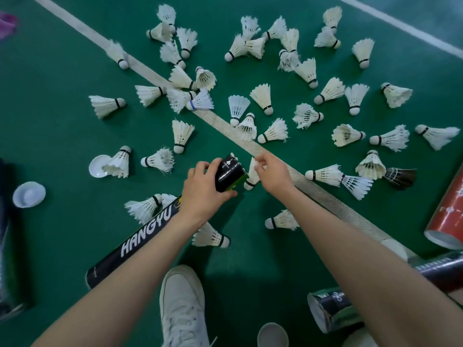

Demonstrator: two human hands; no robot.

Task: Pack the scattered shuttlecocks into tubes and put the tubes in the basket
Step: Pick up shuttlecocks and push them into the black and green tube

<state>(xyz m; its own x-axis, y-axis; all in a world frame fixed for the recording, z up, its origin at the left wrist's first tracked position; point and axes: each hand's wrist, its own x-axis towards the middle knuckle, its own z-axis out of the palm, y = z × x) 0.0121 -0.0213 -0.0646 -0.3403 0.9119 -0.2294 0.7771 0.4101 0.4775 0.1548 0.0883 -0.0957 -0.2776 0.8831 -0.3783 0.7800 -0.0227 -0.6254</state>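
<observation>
Left hand (pixel 204 191): fingers and thumb curled round a black tube (pixel 229 175).
Right hand (pixel 271 174): fingertips pinch the feathers of a shuttlecock (pixel 251 176), just right of the tube.
Loose shuttlecocks (pixel 260 98): scattered on the green floor (pixel 62 121) beyond both hands.

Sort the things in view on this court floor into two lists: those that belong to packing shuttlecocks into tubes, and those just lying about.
Belongs to the job: black tube in the left hand; shuttlecock pinched by the right hand; scattered shuttlecocks; HANGYU tube; red tube; white caps.
Just lying about: white shoe; court line; purple item at the top left edge.
</observation>
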